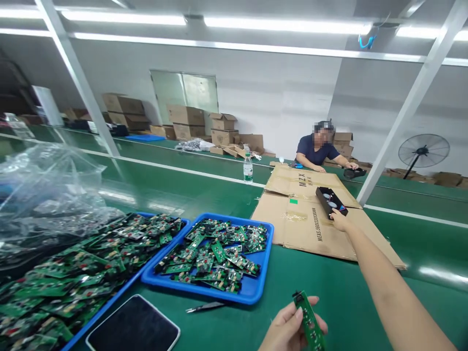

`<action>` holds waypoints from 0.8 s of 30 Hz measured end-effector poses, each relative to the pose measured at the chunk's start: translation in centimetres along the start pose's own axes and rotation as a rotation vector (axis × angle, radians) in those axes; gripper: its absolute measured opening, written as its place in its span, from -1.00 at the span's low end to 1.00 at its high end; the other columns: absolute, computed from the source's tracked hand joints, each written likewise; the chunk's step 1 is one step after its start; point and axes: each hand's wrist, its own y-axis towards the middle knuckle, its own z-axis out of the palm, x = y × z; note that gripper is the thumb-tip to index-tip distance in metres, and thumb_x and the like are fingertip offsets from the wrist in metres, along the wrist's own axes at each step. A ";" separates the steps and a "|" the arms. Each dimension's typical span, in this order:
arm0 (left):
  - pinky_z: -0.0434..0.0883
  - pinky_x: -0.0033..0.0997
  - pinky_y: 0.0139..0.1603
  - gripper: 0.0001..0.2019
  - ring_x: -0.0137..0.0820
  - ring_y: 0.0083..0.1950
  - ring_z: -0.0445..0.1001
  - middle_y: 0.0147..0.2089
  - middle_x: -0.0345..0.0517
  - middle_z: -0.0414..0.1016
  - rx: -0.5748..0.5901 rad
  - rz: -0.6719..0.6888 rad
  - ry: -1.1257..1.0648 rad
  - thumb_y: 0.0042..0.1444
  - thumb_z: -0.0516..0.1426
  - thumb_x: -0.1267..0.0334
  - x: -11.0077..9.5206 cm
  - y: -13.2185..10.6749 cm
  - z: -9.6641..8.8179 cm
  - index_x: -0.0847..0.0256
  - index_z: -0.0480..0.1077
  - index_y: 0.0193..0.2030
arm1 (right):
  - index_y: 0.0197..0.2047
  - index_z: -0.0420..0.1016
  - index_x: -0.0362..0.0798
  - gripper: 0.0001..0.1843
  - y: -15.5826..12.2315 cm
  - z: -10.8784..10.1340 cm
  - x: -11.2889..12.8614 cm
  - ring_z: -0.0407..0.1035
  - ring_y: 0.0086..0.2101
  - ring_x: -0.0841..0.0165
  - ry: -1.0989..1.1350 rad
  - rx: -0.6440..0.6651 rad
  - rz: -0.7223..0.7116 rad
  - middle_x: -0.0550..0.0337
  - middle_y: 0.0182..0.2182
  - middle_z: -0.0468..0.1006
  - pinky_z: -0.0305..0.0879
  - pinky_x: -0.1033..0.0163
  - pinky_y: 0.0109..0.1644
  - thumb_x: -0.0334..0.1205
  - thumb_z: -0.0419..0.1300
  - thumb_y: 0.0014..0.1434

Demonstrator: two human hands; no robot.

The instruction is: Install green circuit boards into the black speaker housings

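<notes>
Circuit board: the green board (310, 322) is in the left hand (283, 329), above the near part of the worktop (351, 302). Its long axis goes from far to near, the far end leaning a little to the left; a black part sits at this far end.
Left hand: the fingers are clamped on the board, thumb on its face, other fingertips at its right side.
Black housing: this long box (325, 197) is on the cardboard (292, 234), open side up, two round pale parts inside. Its long axis runs from far left to near right.
Right hand: the arm reaches far, and the hand (341, 222) touches the near end of the housing. Whether the fingers are clamped, I cannot tell.
Blue trays: the smaller tray (263, 282) holds many boards in mixed directions; the larger one (106, 312), at left, is heaped with more.
Near the trays: tweezers (205, 307) point to the left, beside a dark tablet (133, 325).
Far side: a co-worker (316, 151) has one hand at a black object (354, 173).
Hard to see: the picture's lower edge cuts the left hand and the tablet; the board's near end reaches this edge. The right hand covers the housing's near end. Small components are blurred.
</notes>
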 end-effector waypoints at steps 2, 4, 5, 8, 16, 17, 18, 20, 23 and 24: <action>0.36 -0.30 -0.26 -0.64 -0.30 -0.37 0.53 -0.45 0.00 0.54 -0.001 -0.009 -0.033 0.11 0.14 0.06 0.0 0.2 0.0 0.32 0.47 -0.11 | 0.03 0.33 -0.11 -0.69 0.7 0.7 -0.2 0.35 -0.10 0.26 -0.035 0.009 0.025 0.04 0.00 0.35 0.34 0.05 -0.05 -0.17 0.12 0.26; 0.38 -0.25 -0.33 -0.66 -0.28 -0.44 0.51 -0.52 -0.08 0.47 -0.010 -0.010 -0.064 0.12 0.11 0.05 0.0 0.4 0.0 0.31 0.46 -0.15 | 0.03 0.33 -0.11 -0.69 0.9 1.1 -0.3 0.35 -0.11 0.26 -0.070 0.017 0.047 0.05 0.00 0.35 0.35 0.04 -0.06 -0.17 0.12 0.26; 0.37 -0.28 -0.39 -0.67 -0.30 -0.48 0.49 -0.52 -0.11 0.45 -0.021 -0.008 -0.068 0.11 0.12 0.06 0.0 0.4 0.0 0.31 0.46 -0.16 | 0.03 0.32 -0.11 -0.69 0.8 1.2 -0.2 0.36 -0.12 0.26 -0.085 0.021 0.056 0.05 -0.01 0.35 0.35 0.05 -0.07 -0.17 0.12 0.26; 0.24 -0.45 -0.56 -0.68 -0.44 -0.58 0.38 -0.49 -0.16 0.40 -0.101 0.003 -0.059 0.08 0.14 0.07 -0.1 0.5 0.1 0.31 0.45 -0.17 | 0.03 0.32 -0.12 -0.69 0.0 1.0 0.2 0.36 -0.13 0.27 -0.128 0.025 0.071 0.06 -0.02 0.36 0.36 0.06 -0.09 -0.17 0.13 0.26; -0.02 -0.54 -0.61 -0.62 -0.62 -0.67 0.10 -0.55 -0.28 0.28 -0.230 -0.003 -0.032 0.04 0.10 -0.05 -0.4 0.2 0.7 0.30 0.40 -0.32 | -0.01 0.33 -0.13 -0.77 -8.4 0.2 3.0 0.39 -0.28 0.37 -0.265 0.022 0.018 0.08 -0.08 0.39 0.38 0.21 -0.25 -0.27 0.09 0.27; -0.03 -0.54 -0.62 -0.62 -0.62 -0.67 0.09 -0.56 -0.29 0.27 -0.240 -0.003 -0.016 0.04 0.10 -0.07 -0.4 0.2 0.7 0.29 0.39 -0.35 | -0.02 0.34 -0.12 -0.79 -9.9 0.0 3.4 0.40 -0.32 0.38 -0.285 0.028 -0.004 0.07 -0.10 0.39 0.36 0.25 -0.29 -0.37 0.06 0.26; -0.04 -0.54 -0.62 -0.61 -0.62 -0.68 0.08 -0.57 -0.29 0.27 -0.249 -0.003 -0.001 0.04 0.10 -0.07 -0.3 0.3 0.8 0.28 0.37 -0.38 | -0.03 0.35 -0.11 -0.75 -11.5 -0.2 3.7 0.41 -0.35 0.39 -0.305 0.033 -0.029 0.05 -0.11 0.40 0.33 0.28 -0.34 -0.47 0.02 0.24; -0.04 -0.54 -0.62 -0.63 -0.63 -0.69 0.07 -0.57 -0.29 0.27 -0.258 0.000 0.022 0.05 0.09 -0.06 -0.3 0.3 0.9 0.27 0.35 -0.41 | -0.05 0.37 -0.10 -0.60 -14.7 -0.7 4.5 0.43 -0.39 0.36 -0.342 0.043 -0.080 0.01 -0.14 0.42 0.24 0.32 -0.41 -0.63 -0.05 0.14; -0.02 -0.54 -0.62 -0.64 -0.62 -0.68 0.09 -0.56 -0.28 0.28 -0.250 0.000 0.038 0.07 0.09 -0.05 -0.3 0.2 1.2 0.28 0.36 -0.41 | -0.09 0.41 -0.11 -0.51 -18.9 -1.5 6.0 0.47 -0.39 0.30 -0.386 0.060 -0.137 -0.02 -0.19 0.46 0.16 0.34 -0.47 -0.71 -0.08 0.04; 0.00 -0.53 -0.62 -0.62 -0.61 -0.67 0.11 -0.55 -0.27 0.29 -0.244 -0.002 0.040 0.07 0.08 -0.06 -0.4 0.1 1.3 0.28 0.37 -0.40 | -0.11 0.42 -0.10 -0.50 -20.1 -1.7 6.6 0.47 -0.39 0.28 -0.395 0.069 -0.152 -0.01 -0.20 0.48 0.15 0.34 -0.49 -0.72 -0.08 0.01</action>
